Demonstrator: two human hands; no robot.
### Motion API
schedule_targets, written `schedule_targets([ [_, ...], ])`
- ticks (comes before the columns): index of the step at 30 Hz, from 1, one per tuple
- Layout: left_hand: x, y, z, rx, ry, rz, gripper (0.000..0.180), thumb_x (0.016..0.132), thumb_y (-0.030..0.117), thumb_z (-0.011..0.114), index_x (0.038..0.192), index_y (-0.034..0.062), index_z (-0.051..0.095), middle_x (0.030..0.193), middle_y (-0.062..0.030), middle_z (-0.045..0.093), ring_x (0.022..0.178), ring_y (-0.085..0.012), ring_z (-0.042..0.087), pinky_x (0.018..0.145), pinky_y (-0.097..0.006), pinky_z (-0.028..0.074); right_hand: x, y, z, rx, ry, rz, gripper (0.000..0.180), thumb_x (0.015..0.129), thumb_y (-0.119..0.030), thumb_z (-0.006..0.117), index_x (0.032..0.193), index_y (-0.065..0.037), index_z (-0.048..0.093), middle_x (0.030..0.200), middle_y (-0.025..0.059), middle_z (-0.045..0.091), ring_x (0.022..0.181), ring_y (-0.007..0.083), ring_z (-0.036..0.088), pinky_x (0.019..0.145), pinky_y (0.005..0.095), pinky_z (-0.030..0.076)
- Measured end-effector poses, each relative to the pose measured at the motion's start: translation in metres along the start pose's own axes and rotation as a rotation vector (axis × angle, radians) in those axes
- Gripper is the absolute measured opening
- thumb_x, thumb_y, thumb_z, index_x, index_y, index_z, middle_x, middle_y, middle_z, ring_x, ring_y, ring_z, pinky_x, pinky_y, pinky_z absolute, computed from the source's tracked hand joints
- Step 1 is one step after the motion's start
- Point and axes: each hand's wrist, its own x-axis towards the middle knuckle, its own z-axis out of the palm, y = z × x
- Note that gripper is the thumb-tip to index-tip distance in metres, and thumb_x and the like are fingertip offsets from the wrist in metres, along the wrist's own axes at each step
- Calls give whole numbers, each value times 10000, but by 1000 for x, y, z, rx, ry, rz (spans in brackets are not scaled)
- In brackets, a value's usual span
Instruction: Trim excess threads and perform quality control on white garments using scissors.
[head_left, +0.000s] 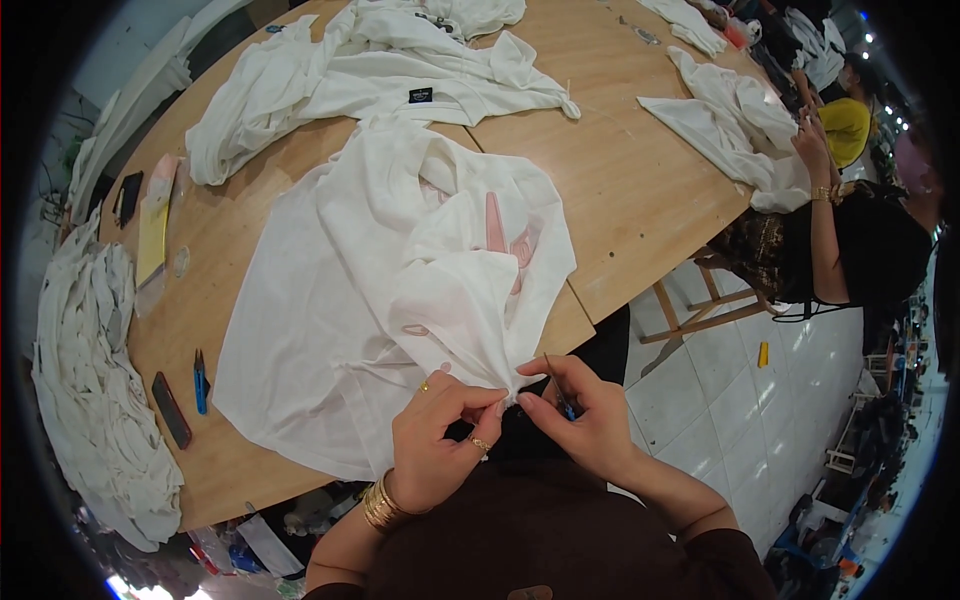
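A white shirt with pink printed patches lies spread over the near part of the table, its lower edge gathered toward me. My left hand, wearing rings and bracelets, pinches a bunched bit of that shirt between thumb and fingers. Right beside it, my right hand is closed at the same bunched fabric. Tucked in the right hand are thread snips, a thin dark blade pointing up past the fingers and a bit of blue handle showing. The exact spot where the fingertips meet is partly hidden.
Another white shirt lies beyond. At left are blue-handled snips, a phone and a pile of white fabric. More white garments lie at right, where a person in black sits beside a wooden stool.
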Motion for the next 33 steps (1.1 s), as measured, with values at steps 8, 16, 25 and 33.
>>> schedule_targets([
  [8,-1,-5,-4,-46,-115,-103,120,762,7,664,877,39,652,723,-43,579,609,-119,557,642,-243,480,14,21,-9,-401,55,-310,278,749,15,655,1009,-35,568,791,104,642,651,218,656,580,280,509],
  [16,-3,-12,-6,-202,-151,-246,143,785,2,650,928,14,653,748,-36,583,663,-83,552,624,-216,457,12,3,-17,-320,-79,-43,211,854,-123,622,1010,-3,544,745,107,623,617,229,644,535,269,487],
  [25,-2,-8,-6,-209,-125,-228,145,795,-1,641,939,10,650,742,-36,567,668,-89,544,637,-217,454,0,-20,-16,-92,-520,324,330,974,-250,435,816,22,535,567,80,567,463,172,599,460,280,452],
  [33,-3,-6,-6,-184,-126,-214,154,797,7,640,950,17,651,745,-32,561,669,-94,540,645,-219,453,3,-19,-14,-107,-554,340,350,976,-264,423,813,21,543,544,78,555,450,161,581,456,279,442],
])
